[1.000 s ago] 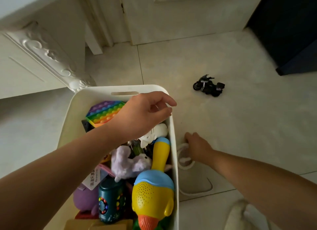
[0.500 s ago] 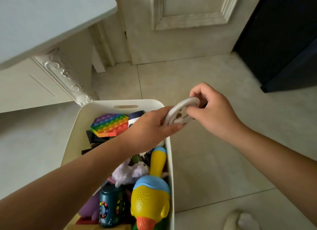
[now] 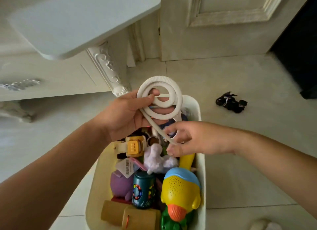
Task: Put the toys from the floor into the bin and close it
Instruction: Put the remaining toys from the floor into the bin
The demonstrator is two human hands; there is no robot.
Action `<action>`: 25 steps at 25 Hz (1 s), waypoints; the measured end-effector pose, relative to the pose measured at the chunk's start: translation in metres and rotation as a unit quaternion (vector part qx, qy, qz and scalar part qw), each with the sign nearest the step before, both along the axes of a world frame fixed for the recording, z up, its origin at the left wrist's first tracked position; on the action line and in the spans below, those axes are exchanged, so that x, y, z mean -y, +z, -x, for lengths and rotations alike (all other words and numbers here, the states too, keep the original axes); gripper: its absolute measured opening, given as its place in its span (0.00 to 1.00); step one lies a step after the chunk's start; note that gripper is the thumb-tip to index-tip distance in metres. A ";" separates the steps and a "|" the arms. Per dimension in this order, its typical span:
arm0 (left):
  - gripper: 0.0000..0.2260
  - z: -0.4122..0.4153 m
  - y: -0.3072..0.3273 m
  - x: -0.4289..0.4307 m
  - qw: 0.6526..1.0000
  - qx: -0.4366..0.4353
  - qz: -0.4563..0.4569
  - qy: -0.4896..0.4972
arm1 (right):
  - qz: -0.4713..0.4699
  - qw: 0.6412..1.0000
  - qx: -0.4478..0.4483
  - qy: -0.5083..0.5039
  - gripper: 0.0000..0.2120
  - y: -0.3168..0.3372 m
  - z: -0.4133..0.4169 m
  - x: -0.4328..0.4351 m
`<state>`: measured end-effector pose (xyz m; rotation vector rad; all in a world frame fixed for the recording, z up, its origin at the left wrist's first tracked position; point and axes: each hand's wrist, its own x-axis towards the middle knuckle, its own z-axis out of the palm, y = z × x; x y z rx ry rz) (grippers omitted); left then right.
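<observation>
The left hand (image 3: 127,114) holds a white coiled cord (image 3: 160,99) above the far end of the bin (image 3: 201,162), thumb and fingers pinched on the coil where its loops overlap. The coil stands roughly upright, facing the camera, and its loose tail runs down and to the right toward the right hand (image 3: 192,138). That hand is half open, fingers loosely curled around the tail's end without a firm grip that I can confirm.

The bin sits on the floor (image 3: 248,152) directly below both hands, its long axis running near to far, already crowded with toys: a yellow duck toy (image 3: 181,190), a purple plush (image 3: 158,158), a teal cylinder (image 3: 143,189). So the cord only needs to go straight down, and the left hand is the one carrying it.

A black toy motorcycle (image 3: 231,103) lies on the floor to the right of the bin's far end, well apart from it, nearer the right hand. No lid is identifiable.
</observation>
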<state>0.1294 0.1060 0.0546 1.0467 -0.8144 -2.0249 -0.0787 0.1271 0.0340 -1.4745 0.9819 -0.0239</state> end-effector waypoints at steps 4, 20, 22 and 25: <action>0.17 -0.063 -0.001 -0.005 0.982 0.161 -0.012 -0.099 | -0.003 0.999 -0.029 0.042 0.05 -0.004 -0.025 0.000; 0.13 -0.036 -0.023 -0.022 0.669 0.673 0.303 -0.090 | 0.344 0.930 -0.025 -0.128 0.14 -0.034 -0.087 0.005; 0.11 -0.023 -0.025 -0.006 0.701 0.611 0.366 0.000 | 0.400 0.884 0.019 -0.242 0.07 -0.027 -0.051 0.027; 0.10 0.005 -0.025 0.025 0.712 0.560 0.423 -0.001 | 0.430 0.812 -0.001 -0.394 0.06 -0.047 0.017 0.068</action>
